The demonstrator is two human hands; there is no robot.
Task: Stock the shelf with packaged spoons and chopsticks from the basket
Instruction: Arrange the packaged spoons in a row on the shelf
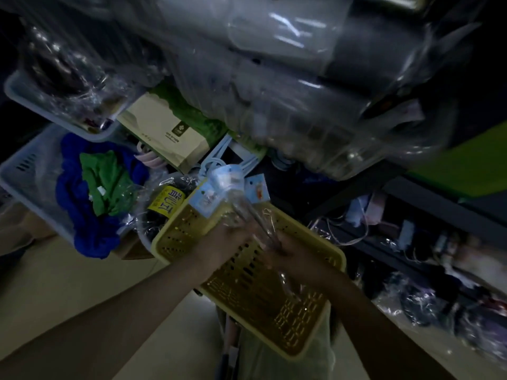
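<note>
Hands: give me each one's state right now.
Left hand: closed on the clear utensil packets above the yellow basket.
Right hand: closed on the same packets.

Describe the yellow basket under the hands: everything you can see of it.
The yellow basket looks like rigid plastic, rectangular with rounded corners and a raised rim, its floor and walls pierced with rows of slots and holes. It sits tilted in the picture, below both hands. It looks nearly empty. The left hand and right hand hold clear packets with pale blue header cards above it. Whether either hand touches it is unclear.
</note>
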